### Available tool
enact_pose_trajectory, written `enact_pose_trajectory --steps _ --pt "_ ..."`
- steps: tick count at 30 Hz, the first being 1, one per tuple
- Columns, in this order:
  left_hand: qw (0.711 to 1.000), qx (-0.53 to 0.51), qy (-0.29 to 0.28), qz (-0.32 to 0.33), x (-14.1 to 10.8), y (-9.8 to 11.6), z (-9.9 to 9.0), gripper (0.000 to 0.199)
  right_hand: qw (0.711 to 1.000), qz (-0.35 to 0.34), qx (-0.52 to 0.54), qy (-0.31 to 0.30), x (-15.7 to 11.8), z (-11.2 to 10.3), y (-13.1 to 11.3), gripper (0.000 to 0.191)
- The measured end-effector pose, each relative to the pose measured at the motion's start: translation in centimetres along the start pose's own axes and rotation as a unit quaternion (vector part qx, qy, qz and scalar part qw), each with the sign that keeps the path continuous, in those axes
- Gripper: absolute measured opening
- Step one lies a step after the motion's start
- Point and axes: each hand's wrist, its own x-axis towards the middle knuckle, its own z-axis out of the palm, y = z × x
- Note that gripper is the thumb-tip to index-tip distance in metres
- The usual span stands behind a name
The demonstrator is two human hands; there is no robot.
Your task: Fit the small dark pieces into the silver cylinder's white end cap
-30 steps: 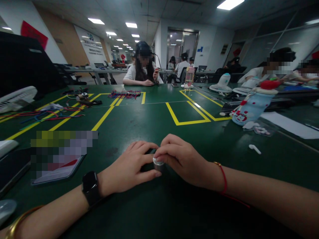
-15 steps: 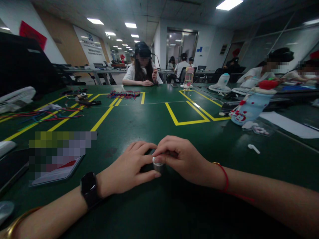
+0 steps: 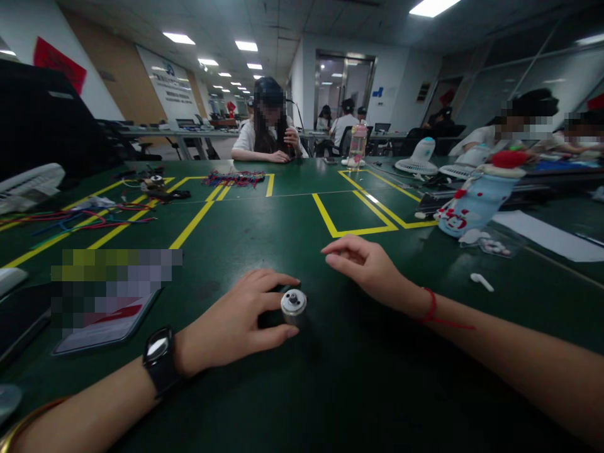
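A small metal cylinder that looks like a motor [image 3: 293,304] stands upright on the green table [image 3: 255,236]. Its white end faces up, with a short shaft in the middle and dark holes beside it. Around its left side my left hand [image 3: 248,318] is closed, thumb in front and fingers behind. My right hand [image 3: 365,267] is raised to the right of the motor, apart from it. Its fingers are loosely curved, the thumb close below the index finger, and I see nothing between them.
A phone-like slab [image 3: 106,324] lies to the left, with loose coloured wires [image 3: 94,217] beyond it. To the right are a blue bottle [image 3: 476,201], a small bag [image 3: 491,244] and a white earbud [image 3: 481,282]. A person [image 3: 268,132] sits across the table.
My right hand has drawn away from the motor's top, up and to the right, uncovering the white end and shaft. My left hand stays at the motor, which has shifted slightly left.
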Motion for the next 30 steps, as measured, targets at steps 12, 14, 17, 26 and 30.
enact_pose_trajectory --steps 12,14,17,26,30 --pt "1.000 -0.020 0.019 -0.010 0.0 0.0 0.2 0.035 0.986 0.114 0.034 0.113 2.1 -3.4 4.3 0.032" --pt "1.000 -0.019 0.018 -0.010 0.0 0.0 0.2 0.035 0.987 0.112 0.038 0.112 2.0 -3.3 4.3 0.031" --pt "0.999 -0.019 0.024 -0.008 0.0 0.1 0.1 0.035 0.988 0.106 0.036 0.107 2.0 -3.4 4.6 0.031" --pt "1.000 0.010 0.003 -0.012 0.2 0.1 0.3 0.033 1.000 0.008 -0.025 0.010 0.5 -0.5 0.8 0.025" --pt "1.000 0.025 -0.006 -0.010 0.4 0.2 0.5 0.032 0.986 -0.124 -0.067 -0.084 -1.2 2.2 -2.9 0.029"
